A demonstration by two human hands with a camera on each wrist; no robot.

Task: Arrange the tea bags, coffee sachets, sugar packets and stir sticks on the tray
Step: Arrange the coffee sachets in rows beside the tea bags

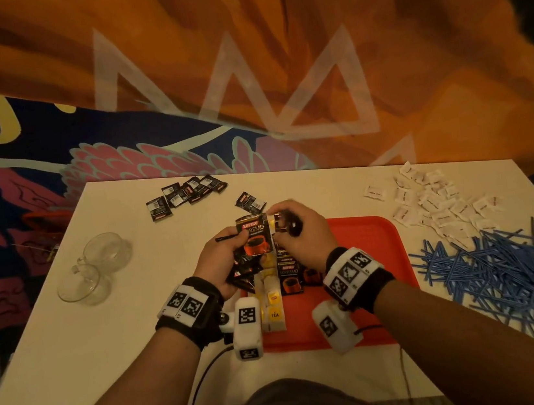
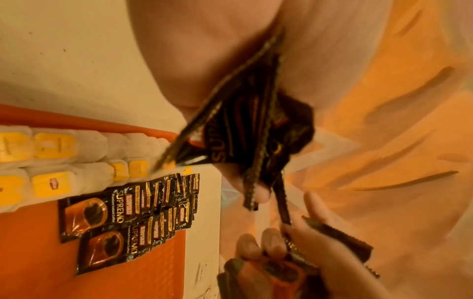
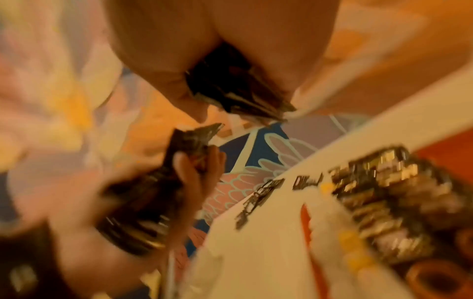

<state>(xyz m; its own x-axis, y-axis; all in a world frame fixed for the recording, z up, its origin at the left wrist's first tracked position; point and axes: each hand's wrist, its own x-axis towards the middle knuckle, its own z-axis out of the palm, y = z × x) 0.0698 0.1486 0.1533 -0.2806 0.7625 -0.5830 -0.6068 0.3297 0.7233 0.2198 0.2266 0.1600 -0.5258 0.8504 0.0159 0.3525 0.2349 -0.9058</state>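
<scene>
Blurred right hand (sachets half-hidden)

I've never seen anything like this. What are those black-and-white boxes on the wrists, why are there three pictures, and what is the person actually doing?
No robot here: a person works with bare hands, wearing wristbands with small cameras and printed marker squares. The big picture comes from a head camera looking down; the other two look along each hand from the wrists, so they are close and blurry.

On the white table sits a red tray. Already on it are rows of tea bags and coffee sachets. Still off the tray: more dark sachets, white sugar packets, blue stir sticks and two glass cups.

The left hand grips a bunch of coffee sachets. The right hand also holds dark sachets, above the tray's far edge.
</scene>
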